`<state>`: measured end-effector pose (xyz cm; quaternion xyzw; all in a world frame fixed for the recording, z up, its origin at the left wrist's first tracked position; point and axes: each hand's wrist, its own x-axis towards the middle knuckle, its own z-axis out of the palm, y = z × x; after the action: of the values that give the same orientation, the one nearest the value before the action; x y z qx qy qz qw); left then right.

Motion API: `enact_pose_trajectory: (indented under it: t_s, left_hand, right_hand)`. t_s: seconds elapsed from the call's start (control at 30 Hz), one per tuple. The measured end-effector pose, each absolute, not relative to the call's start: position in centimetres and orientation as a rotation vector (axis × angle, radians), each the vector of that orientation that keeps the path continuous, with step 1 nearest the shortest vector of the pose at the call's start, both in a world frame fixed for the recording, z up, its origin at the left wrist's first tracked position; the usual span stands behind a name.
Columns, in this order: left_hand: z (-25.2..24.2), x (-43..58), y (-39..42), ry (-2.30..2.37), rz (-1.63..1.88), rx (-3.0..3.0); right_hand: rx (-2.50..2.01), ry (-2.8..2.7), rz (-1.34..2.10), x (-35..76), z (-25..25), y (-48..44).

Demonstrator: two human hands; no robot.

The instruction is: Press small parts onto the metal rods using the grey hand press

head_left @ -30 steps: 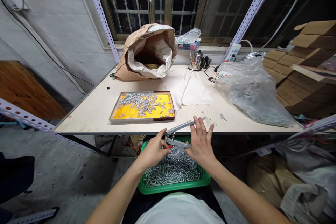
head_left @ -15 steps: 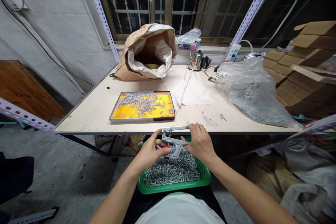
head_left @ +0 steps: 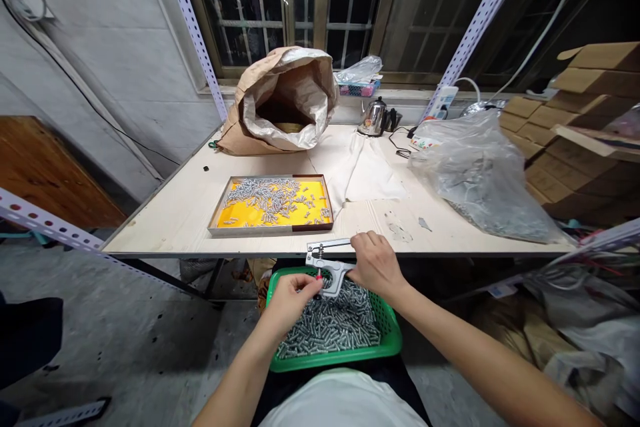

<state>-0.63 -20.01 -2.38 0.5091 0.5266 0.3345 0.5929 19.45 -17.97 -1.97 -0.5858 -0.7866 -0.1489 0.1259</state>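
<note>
My right hand (head_left: pixel 377 265) grips the handles of silver snap fastener pliers (head_left: pixel 335 269), whose jaws point left. At the jaws, my left hand (head_left: pixel 293 297) is closed in a pinch beside a small red part (head_left: pixel 319 277). Whatever lies between its fingertips is too small to make out. Below both hands sits a green plastic basket (head_left: pixel 335 361) in my lap, heaped with metal screws (head_left: pixel 333 327). On the table ahead, a shallow tray (head_left: pixel 270 229) with a yellow bottom holds many small silver metal pieces (head_left: pixel 270 197).
The pale table (head_left: pixel 170 213) has its front edge just beyond my hands. A large open paper sack (head_left: pixel 240 113) stands at the back, with a metal kettle (head_left: pixel 373 117) to its right. To the right lie a clear plastic bag (head_left: pixel 480 173) and stacked cardboard boxes (head_left: pixel 585 147).
My left fingers have gone from spread around the jaws to a pinch at the red part, lower down. My right hand has closed further round the handles and shifted slightly left.
</note>
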Motion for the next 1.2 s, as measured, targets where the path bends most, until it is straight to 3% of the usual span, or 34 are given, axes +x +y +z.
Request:
enact_pose_trajectory:
  t_s: [0.4,0.83,1.0,1.2]
  left_hand:
    - [-3.0,-0.2,-21.7,1.305,0.940,1.270]
    - [-2.5,-3.0,-21.4,1.277,0.505,1.665]
    - [-0.7,-7.4,-14.1,1.684,0.705,1.901]
    - [1.7,-13.7,-2.8,2.020,0.501,1.814]
  right_hand:
    - [-1.610,-1.980,-0.438,18.6,-4.3,-21.1]
    - [-1.639,-1.975,-0.308,23.0,-8.4,-23.5]
    - [-1.643,-1.917,-0.342,23.6,-8.6,-24.3]
    - [-1.636,-1.894,-0.376,23.4,-8.3,-23.9]
